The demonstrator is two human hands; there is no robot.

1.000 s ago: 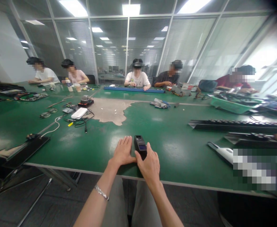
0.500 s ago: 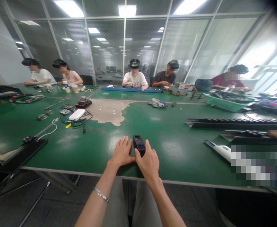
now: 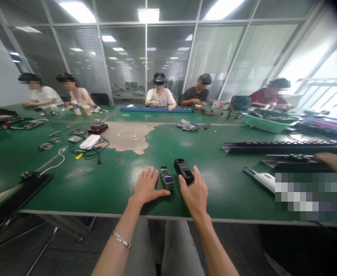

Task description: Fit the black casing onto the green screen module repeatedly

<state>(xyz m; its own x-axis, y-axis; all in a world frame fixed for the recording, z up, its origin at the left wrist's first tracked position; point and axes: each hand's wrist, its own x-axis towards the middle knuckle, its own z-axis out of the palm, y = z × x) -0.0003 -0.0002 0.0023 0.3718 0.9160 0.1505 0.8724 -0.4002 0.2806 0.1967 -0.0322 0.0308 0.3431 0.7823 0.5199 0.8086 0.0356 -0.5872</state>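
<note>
A small green circuit board [image 3: 165, 179] with a dark blue display lies on the green table just in front of me. My left hand [image 3: 147, 186] rests flat on its left, fingers spread, the thumb reaching along the board's near end; whether it touches cannot be told. To the board's right is a black plastic housing [image 3: 182, 167] with a rectangular window and several smaller openings. Thumb and fingers of my right hand [image 3: 194, 191] grip the near end of this housing from both sides, apart from the board.
At left lie a white box [image 3: 90, 142] with cables and a pair of glasses [image 3: 50, 143]. Gloves [image 3: 188, 125] lie ahead. Long black rails [image 3: 283, 148] and a green basket [image 3: 272, 122] are at right, near another person's hand [image 3: 333, 161]. Several people sit across.
The black housing has come off the circuit board and moved right with my right hand. The board now lies exposed beside my left hand, which has stayed nearly in place.
</note>
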